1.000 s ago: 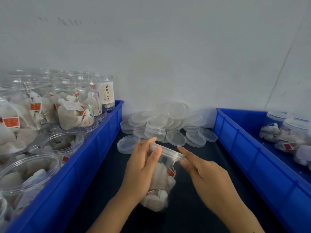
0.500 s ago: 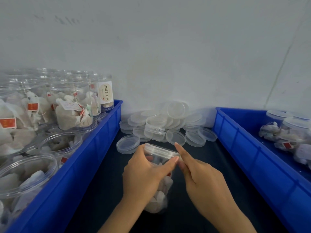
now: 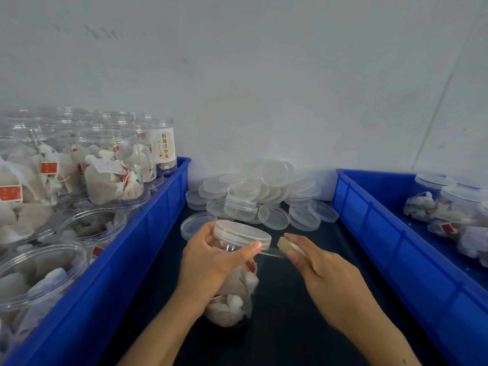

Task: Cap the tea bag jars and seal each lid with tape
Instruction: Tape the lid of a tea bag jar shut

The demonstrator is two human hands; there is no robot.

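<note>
A clear jar of tea bags (image 3: pixel 232 294) stands on the dark table in front of me, with a clear lid (image 3: pixel 241 233) on top. My left hand (image 3: pixel 211 262) grips the jar just under the lid, its thumb pressed on the rim. My right hand (image 3: pixel 324 273) pinches a small roll of clear tape (image 3: pixel 286 245) to the right of the lid. A strip of tape (image 3: pixel 272 252) stretches from the roll to the lid's rim under my left thumb.
A blue bin (image 3: pixel 137 249) at the left holds several open jars of tea bags. Another blue bin (image 3: pixel 396 233) at the right holds capped jars (image 3: pixel 459 204). A heap of loose clear lids (image 3: pixel 264 196) lies against the white wall behind the jar.
My right hand has drawn away to the right from the lid, pulling out a strip of tape. My left hand has shifted its grip, thumb now on the rim. The jar stands more upright.
</note>
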